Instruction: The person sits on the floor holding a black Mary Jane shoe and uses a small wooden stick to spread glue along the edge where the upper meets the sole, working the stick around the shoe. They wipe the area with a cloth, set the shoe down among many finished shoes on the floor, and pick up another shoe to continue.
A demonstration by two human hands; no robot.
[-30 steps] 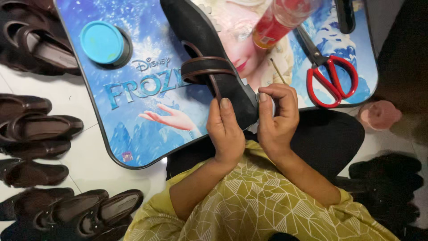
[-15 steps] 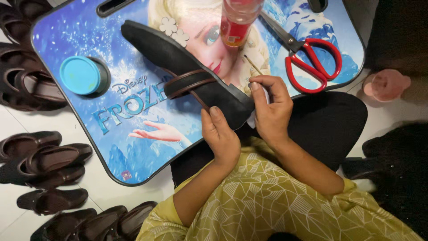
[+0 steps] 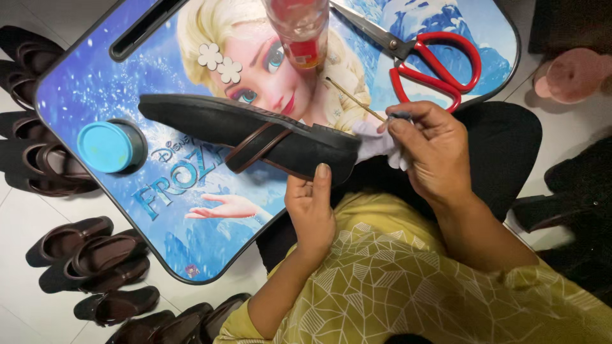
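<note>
A black flat shoe [image 3: 248,130] with a brown strap lies sole-up across a blue picture-printed lap table [image 3: 115,89]. My left hand [image 3: 312,207] grips the shoe's heel end from below, thumb up against the sole. My right hand [image 3: 430,150] pinches a white cloth [image 3: 376,143] against the heel tip. A thin wooden stick [image 3: 354,99] lies on the table just above that hand.
On the table stand a round blue tin [image 3: 108,145] at the left, a clear bottle with red contents [image 3: 299,28] at the top and red-handled scissors [image 3: 433,57] at the right. Several brown shoes [image 3: 89,255] lie on the white floor at the left. A pink object [image 3: 574,73] sits at the right.
The view has shifted, so the table and shoe sit lower. My right hand has moved out from the heel to its right side, with the white cloth now showing. My left hand keeps hold.
</note>
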